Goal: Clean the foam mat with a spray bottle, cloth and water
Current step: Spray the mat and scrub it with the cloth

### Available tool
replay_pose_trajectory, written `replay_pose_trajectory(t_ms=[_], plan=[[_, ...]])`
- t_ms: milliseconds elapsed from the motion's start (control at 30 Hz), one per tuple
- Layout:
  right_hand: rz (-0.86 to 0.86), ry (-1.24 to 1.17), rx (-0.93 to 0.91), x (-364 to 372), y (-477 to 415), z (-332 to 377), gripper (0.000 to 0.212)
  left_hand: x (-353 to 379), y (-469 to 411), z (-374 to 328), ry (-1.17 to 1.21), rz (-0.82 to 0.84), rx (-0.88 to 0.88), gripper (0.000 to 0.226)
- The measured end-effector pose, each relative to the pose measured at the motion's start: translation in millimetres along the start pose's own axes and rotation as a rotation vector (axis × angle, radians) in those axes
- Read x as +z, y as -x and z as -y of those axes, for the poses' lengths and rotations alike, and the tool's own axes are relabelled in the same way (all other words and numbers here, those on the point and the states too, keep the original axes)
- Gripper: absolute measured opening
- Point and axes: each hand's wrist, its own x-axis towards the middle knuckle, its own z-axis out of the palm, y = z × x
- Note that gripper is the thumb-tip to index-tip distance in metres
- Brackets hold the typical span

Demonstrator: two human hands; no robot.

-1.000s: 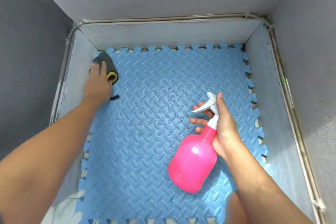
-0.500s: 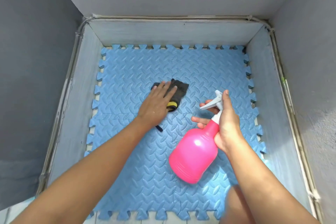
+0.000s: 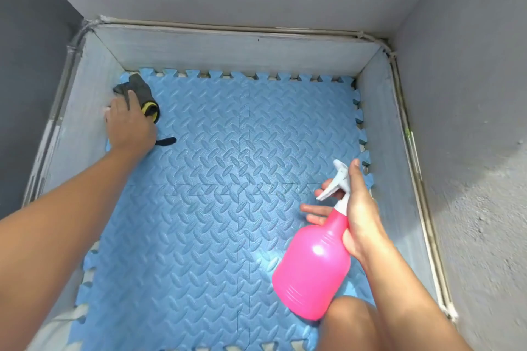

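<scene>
A blue foam mat (image 3: pixel 216 208) of interlocking tiles covers the floor of a grey-walled corner. My left hand (image 3: pixel 129 125) lies flat on a dark grey cloth (image 3: pixel 139 90) with a yellow patch, pressing it on the mat's far left corner; a dark strap of the cloth sticks out beside my wrist. My right hand (image 3: pixel 360 214) grips the neck of a pink spray bottle (image 3: pixel 313 268) with a white trigger head, held above the mat's right side, nozzle pointing left.
Low grey skirting (image 3: pixel 242 50) borders the mat at the back, left and right, with grey walls above. A pipe or cable (image 3: pixel 413 157) runs along the top of the right skirting. My knee (image 3: pixel 350 325) shows at the bottom right.
My left hand has swept the cloth from the mat's middle back to the far left corner. The spray bottle stays in my right hand, little changed.
</scene>
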Motion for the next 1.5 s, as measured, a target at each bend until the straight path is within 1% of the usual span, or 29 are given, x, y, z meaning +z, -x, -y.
replay_pose_trajectory(t_ms=[100, 200, 267, 333, 400, 467, 533, 567, 633, 667, 700, 733, 767, 800, 833, 867, 933, 1000, 1033, 1067, 1100, 1133, 1200, 1233, 1300, 1367, 1400, 1433, 1500], plan=[[0.078, 0.029, 0.007, 3.2, -5.0, 6.2, 0.058, 4.5, -1.5, -15.0, 0.019, -0.028, -0.103, 0.068], [0.028, 0.032, 0.003, 7.5, -8.2, 10.3, 0.057, 6.7, -5.3, -38.2, 0.034, -0.039, -0.214, 0.069], [0.007, 0.007, 0.0, 5.4, -11.7, 12.6, 0.056, 6.9, -10.1, -63.2, 0.033, -0.021, -0.219, 0.069], [0.006, 0.003, 0.004, 0.0, -14.3, 16.2, 0.063, 9.3, -11.9, -102.1, 0.017, 0.005, -0.16, 0.071], [0.015, 0.007, -0.009, -6.2, -16.8, 20.5, 0.067, 15.2, -4.0, -154.1, 0.002, 0.021, -0.042, 0.072], [0.028, -0.01, -0.037, -13.1, -18.8, 24.3, 0.062, 21.1, 18.6, -212.2, 0.035, 0.067, 0.14, 0.073], [0.024, -0.038, -0.065, -16.3, -17.0, 29.2, 0.055, 28.8, 54.8, -266.8, 0.087, 0.109, 0.414, 0.075], [0.012, -0.056, -0.067, -17.7, -16.2, 31.1, 0.058, 32.9, 77.4, -292.0, 0.111, 0.122, 0.579, 0.074], [-0.013, -0.075, -0.071, -21.3, -14.2, 33.3, 0.064, 36.5, 126.1, -331.5, 0.119, 0.179, 0.904, 0.063], [-0.023, -0.082, -0.078, -22.8, -13.0, 34.8, 0.065, 37.1, 147.9, -342.2, 0.077, 0.254, 1.017, 0.058], [-0.031, -0.083, -0.086, -24.9, -12.7, 36.2, 0.066, 38.3, 163.5, -345.3, 0.027, 0.337, 1.079, 0.056], [-0.028, -0.08, -0.096, -26.9, -12.8, 37.4, 0.066, 39.9, 171.2, -342.1, -0.002, 0.378, 1.101, 0.056], [-0.017, -0.07, -0.109, -28.6, -12.9, 38.2, 0.064, 39.0, 171.5, -334.7, 0.022, 0.35, 1.1, 0.057], [0.006, -0.063, -0.122, -29.4, -13.3, 38.8, 0.062, 39.2, 165.4, -324.7, 0.051, 0.277, 1.08, 0.057], [0.024, -0.054, -0.131, -29.9, -13.5, 39.2, 0.064, 40.2, 155.5, -310.9, 0.083, 0.21, 1.023, 0.06], [0.033, -0.047, -0.133, -30.1, -13.3, 38.7, 0.069, 39.1, 143.4, -294.5, 0.127, 0.165, 0.921, 0.065], [0.03, -0.032, -0.144, -26.0, -10.5, 38.0, 0.076, 36.4, 117.3, -249.1, 0.165, 0.101, 0.645, 0.076], [0.031, -0.016, -0.177, -20.0, -6.0, 36.2, 0.07, 28.0, 104.4, -195.3, 0.149, 0.056, 0.384, 0.081], [0.032, -0.015, -0.193, -16.6, -2.5, 35.4, 0.066, 25.0, 104.7, -172.8, 0.135, 0.054, 0.297, 0.082], [0.02, -0.016, -0.204, -13.9, 1.1, 34.2, 0.064, 22.4, 108.4, -157.6, 0.123, 0.063, 0.249, 0.083], [-0.001, -0.021, -0.212, -12.4, 4.5, 32.6, 0.064, 21.1, 115.7, -151.6, 0.114, 0.062, 0.239, 0.083], [-0.03, -0.036, -0.222, -12.3, 8.2, 30.5, 0.063, 22.1, 125.9, -153.4, 0.11, 0.066, 0.268, 0.084], [-0.106, -0.096, -0.243, -14.2, 17.5, 27.4, 0.053, 23.1, 150.6, -171.2, 0.115, 0.099, 0.432, 0.086], [-0.141, -0.127, -0.246, -16.4, 21.2, 26.0, 0.053, 25.9, 164.6, -182.3, 0.122, 0.119, 0.57, 0.088], [-0.178, -0.16, -0.242, -21.6, 27.5, 22.2, 0.059, 32.3, 194.8, -203.2, 0.12, 0.182, 0.886, 0.086], [-0.178, -0.154, -0.229, -25.5, 31.4, 16.6, 0.06, 38.5, 223.6, -217.9, 0.107, 0.23, 1.131, 0.07], [-0.179, -0.136, -0.228, -26.7, 32.6, 13.0, 0.062, 40.5, 231.8, -221.1, 0.098, 0.245, 1.199, 0.064], [-0.179, -0.117, -0.23, -26.6, 34.6, 10.4, 0.063, 40.7, 234.4, -221.1, 0.102, 0.257, 1.23, 0.061], [-0.158, -0.101, -0.246, -23.1, 37.6, 6.4, 0.061, 38.4, 225.7, -207.9, 0.132, 0.214, 1.179, 0.063]])
